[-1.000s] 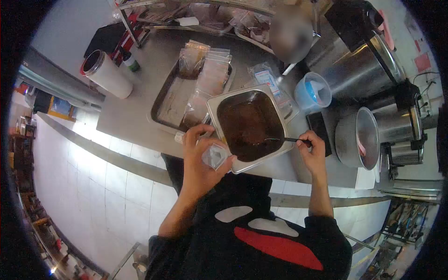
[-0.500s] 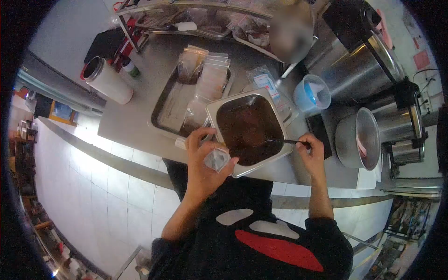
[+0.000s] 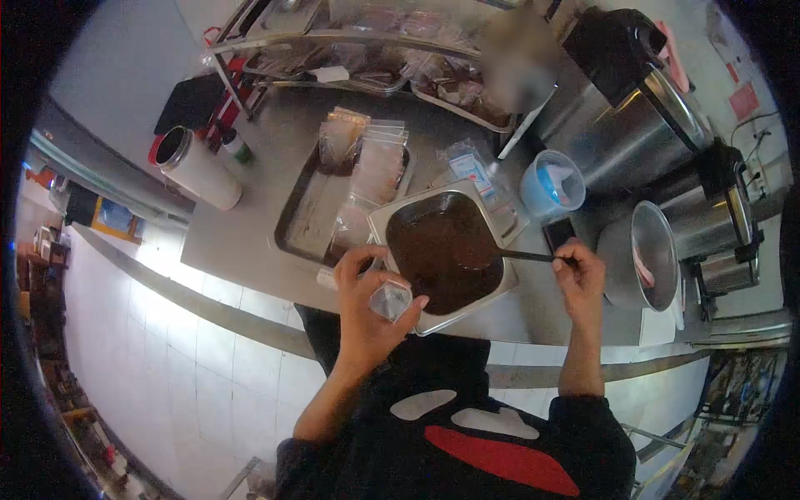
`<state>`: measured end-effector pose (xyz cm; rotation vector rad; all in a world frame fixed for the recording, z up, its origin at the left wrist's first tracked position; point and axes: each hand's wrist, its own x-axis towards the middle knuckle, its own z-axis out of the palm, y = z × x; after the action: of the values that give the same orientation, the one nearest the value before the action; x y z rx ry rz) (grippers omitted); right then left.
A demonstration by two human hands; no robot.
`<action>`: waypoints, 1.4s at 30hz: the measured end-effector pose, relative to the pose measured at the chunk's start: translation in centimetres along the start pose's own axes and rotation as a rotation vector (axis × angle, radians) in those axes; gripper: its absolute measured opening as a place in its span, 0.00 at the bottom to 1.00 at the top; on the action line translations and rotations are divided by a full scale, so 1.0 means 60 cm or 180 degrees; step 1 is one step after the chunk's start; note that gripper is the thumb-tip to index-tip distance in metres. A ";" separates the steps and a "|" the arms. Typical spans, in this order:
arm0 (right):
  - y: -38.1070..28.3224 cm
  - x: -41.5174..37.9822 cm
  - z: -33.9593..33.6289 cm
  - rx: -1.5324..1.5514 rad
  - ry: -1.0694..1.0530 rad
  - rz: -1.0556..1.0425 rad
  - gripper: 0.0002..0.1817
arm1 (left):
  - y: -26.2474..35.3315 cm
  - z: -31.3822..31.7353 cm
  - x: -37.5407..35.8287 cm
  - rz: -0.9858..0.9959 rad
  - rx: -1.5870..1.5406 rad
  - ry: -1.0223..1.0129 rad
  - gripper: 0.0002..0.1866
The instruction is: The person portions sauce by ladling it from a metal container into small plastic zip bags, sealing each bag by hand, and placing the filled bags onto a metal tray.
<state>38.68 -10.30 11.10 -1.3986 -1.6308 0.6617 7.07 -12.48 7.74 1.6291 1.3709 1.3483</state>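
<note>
A square metal pan (image 3: 382, 218) of dark brown liquid (image 3: 429, 250) sits at the counter's front edge. At its near left corner, my left hand (image 3: 362, 321) is closed around a small clear plastic bag (image 3: 390, 302), its mouth spread between thumb and fingers. My right hand (image 3: 581, 273), right of the pan, pinches the end of a dark-handled ladle (image 3: 532, 256). The ladle reaches over the right rim, its bowl at the surface of the liquid; how full it is I cannot make out.
Behind the pan on the left, a shallow tray (image 3: 287, 237) carries filled flat packets (image 3: 379, 167). A white canister (image 3: 208, 179) stands farther left. To the right are a clear plastic tub (image 3: 542, 196), a dark phone-like slab (image 3: 558, 233), a metal pot (image 3: 621, 258) and large steel cookers (image 3: 625, 125).
My right hand has shifted right and slightly down. More of the ladle's handle shows, and its bowl now appears at the liquid's surface. My left hand still grips the plastic bag.
</note>
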 end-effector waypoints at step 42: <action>-0.132 0.003 0.043 -0.1366 0.0794 -0.2444 0.07 | 0.044 -0.004 0.032 0.0152 0.0199 0.0175 0.19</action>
<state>32.48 -11.61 16.50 -0.9463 -1.9744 -0.3095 7.61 -11.44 10.81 1.6867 1.4277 1.4000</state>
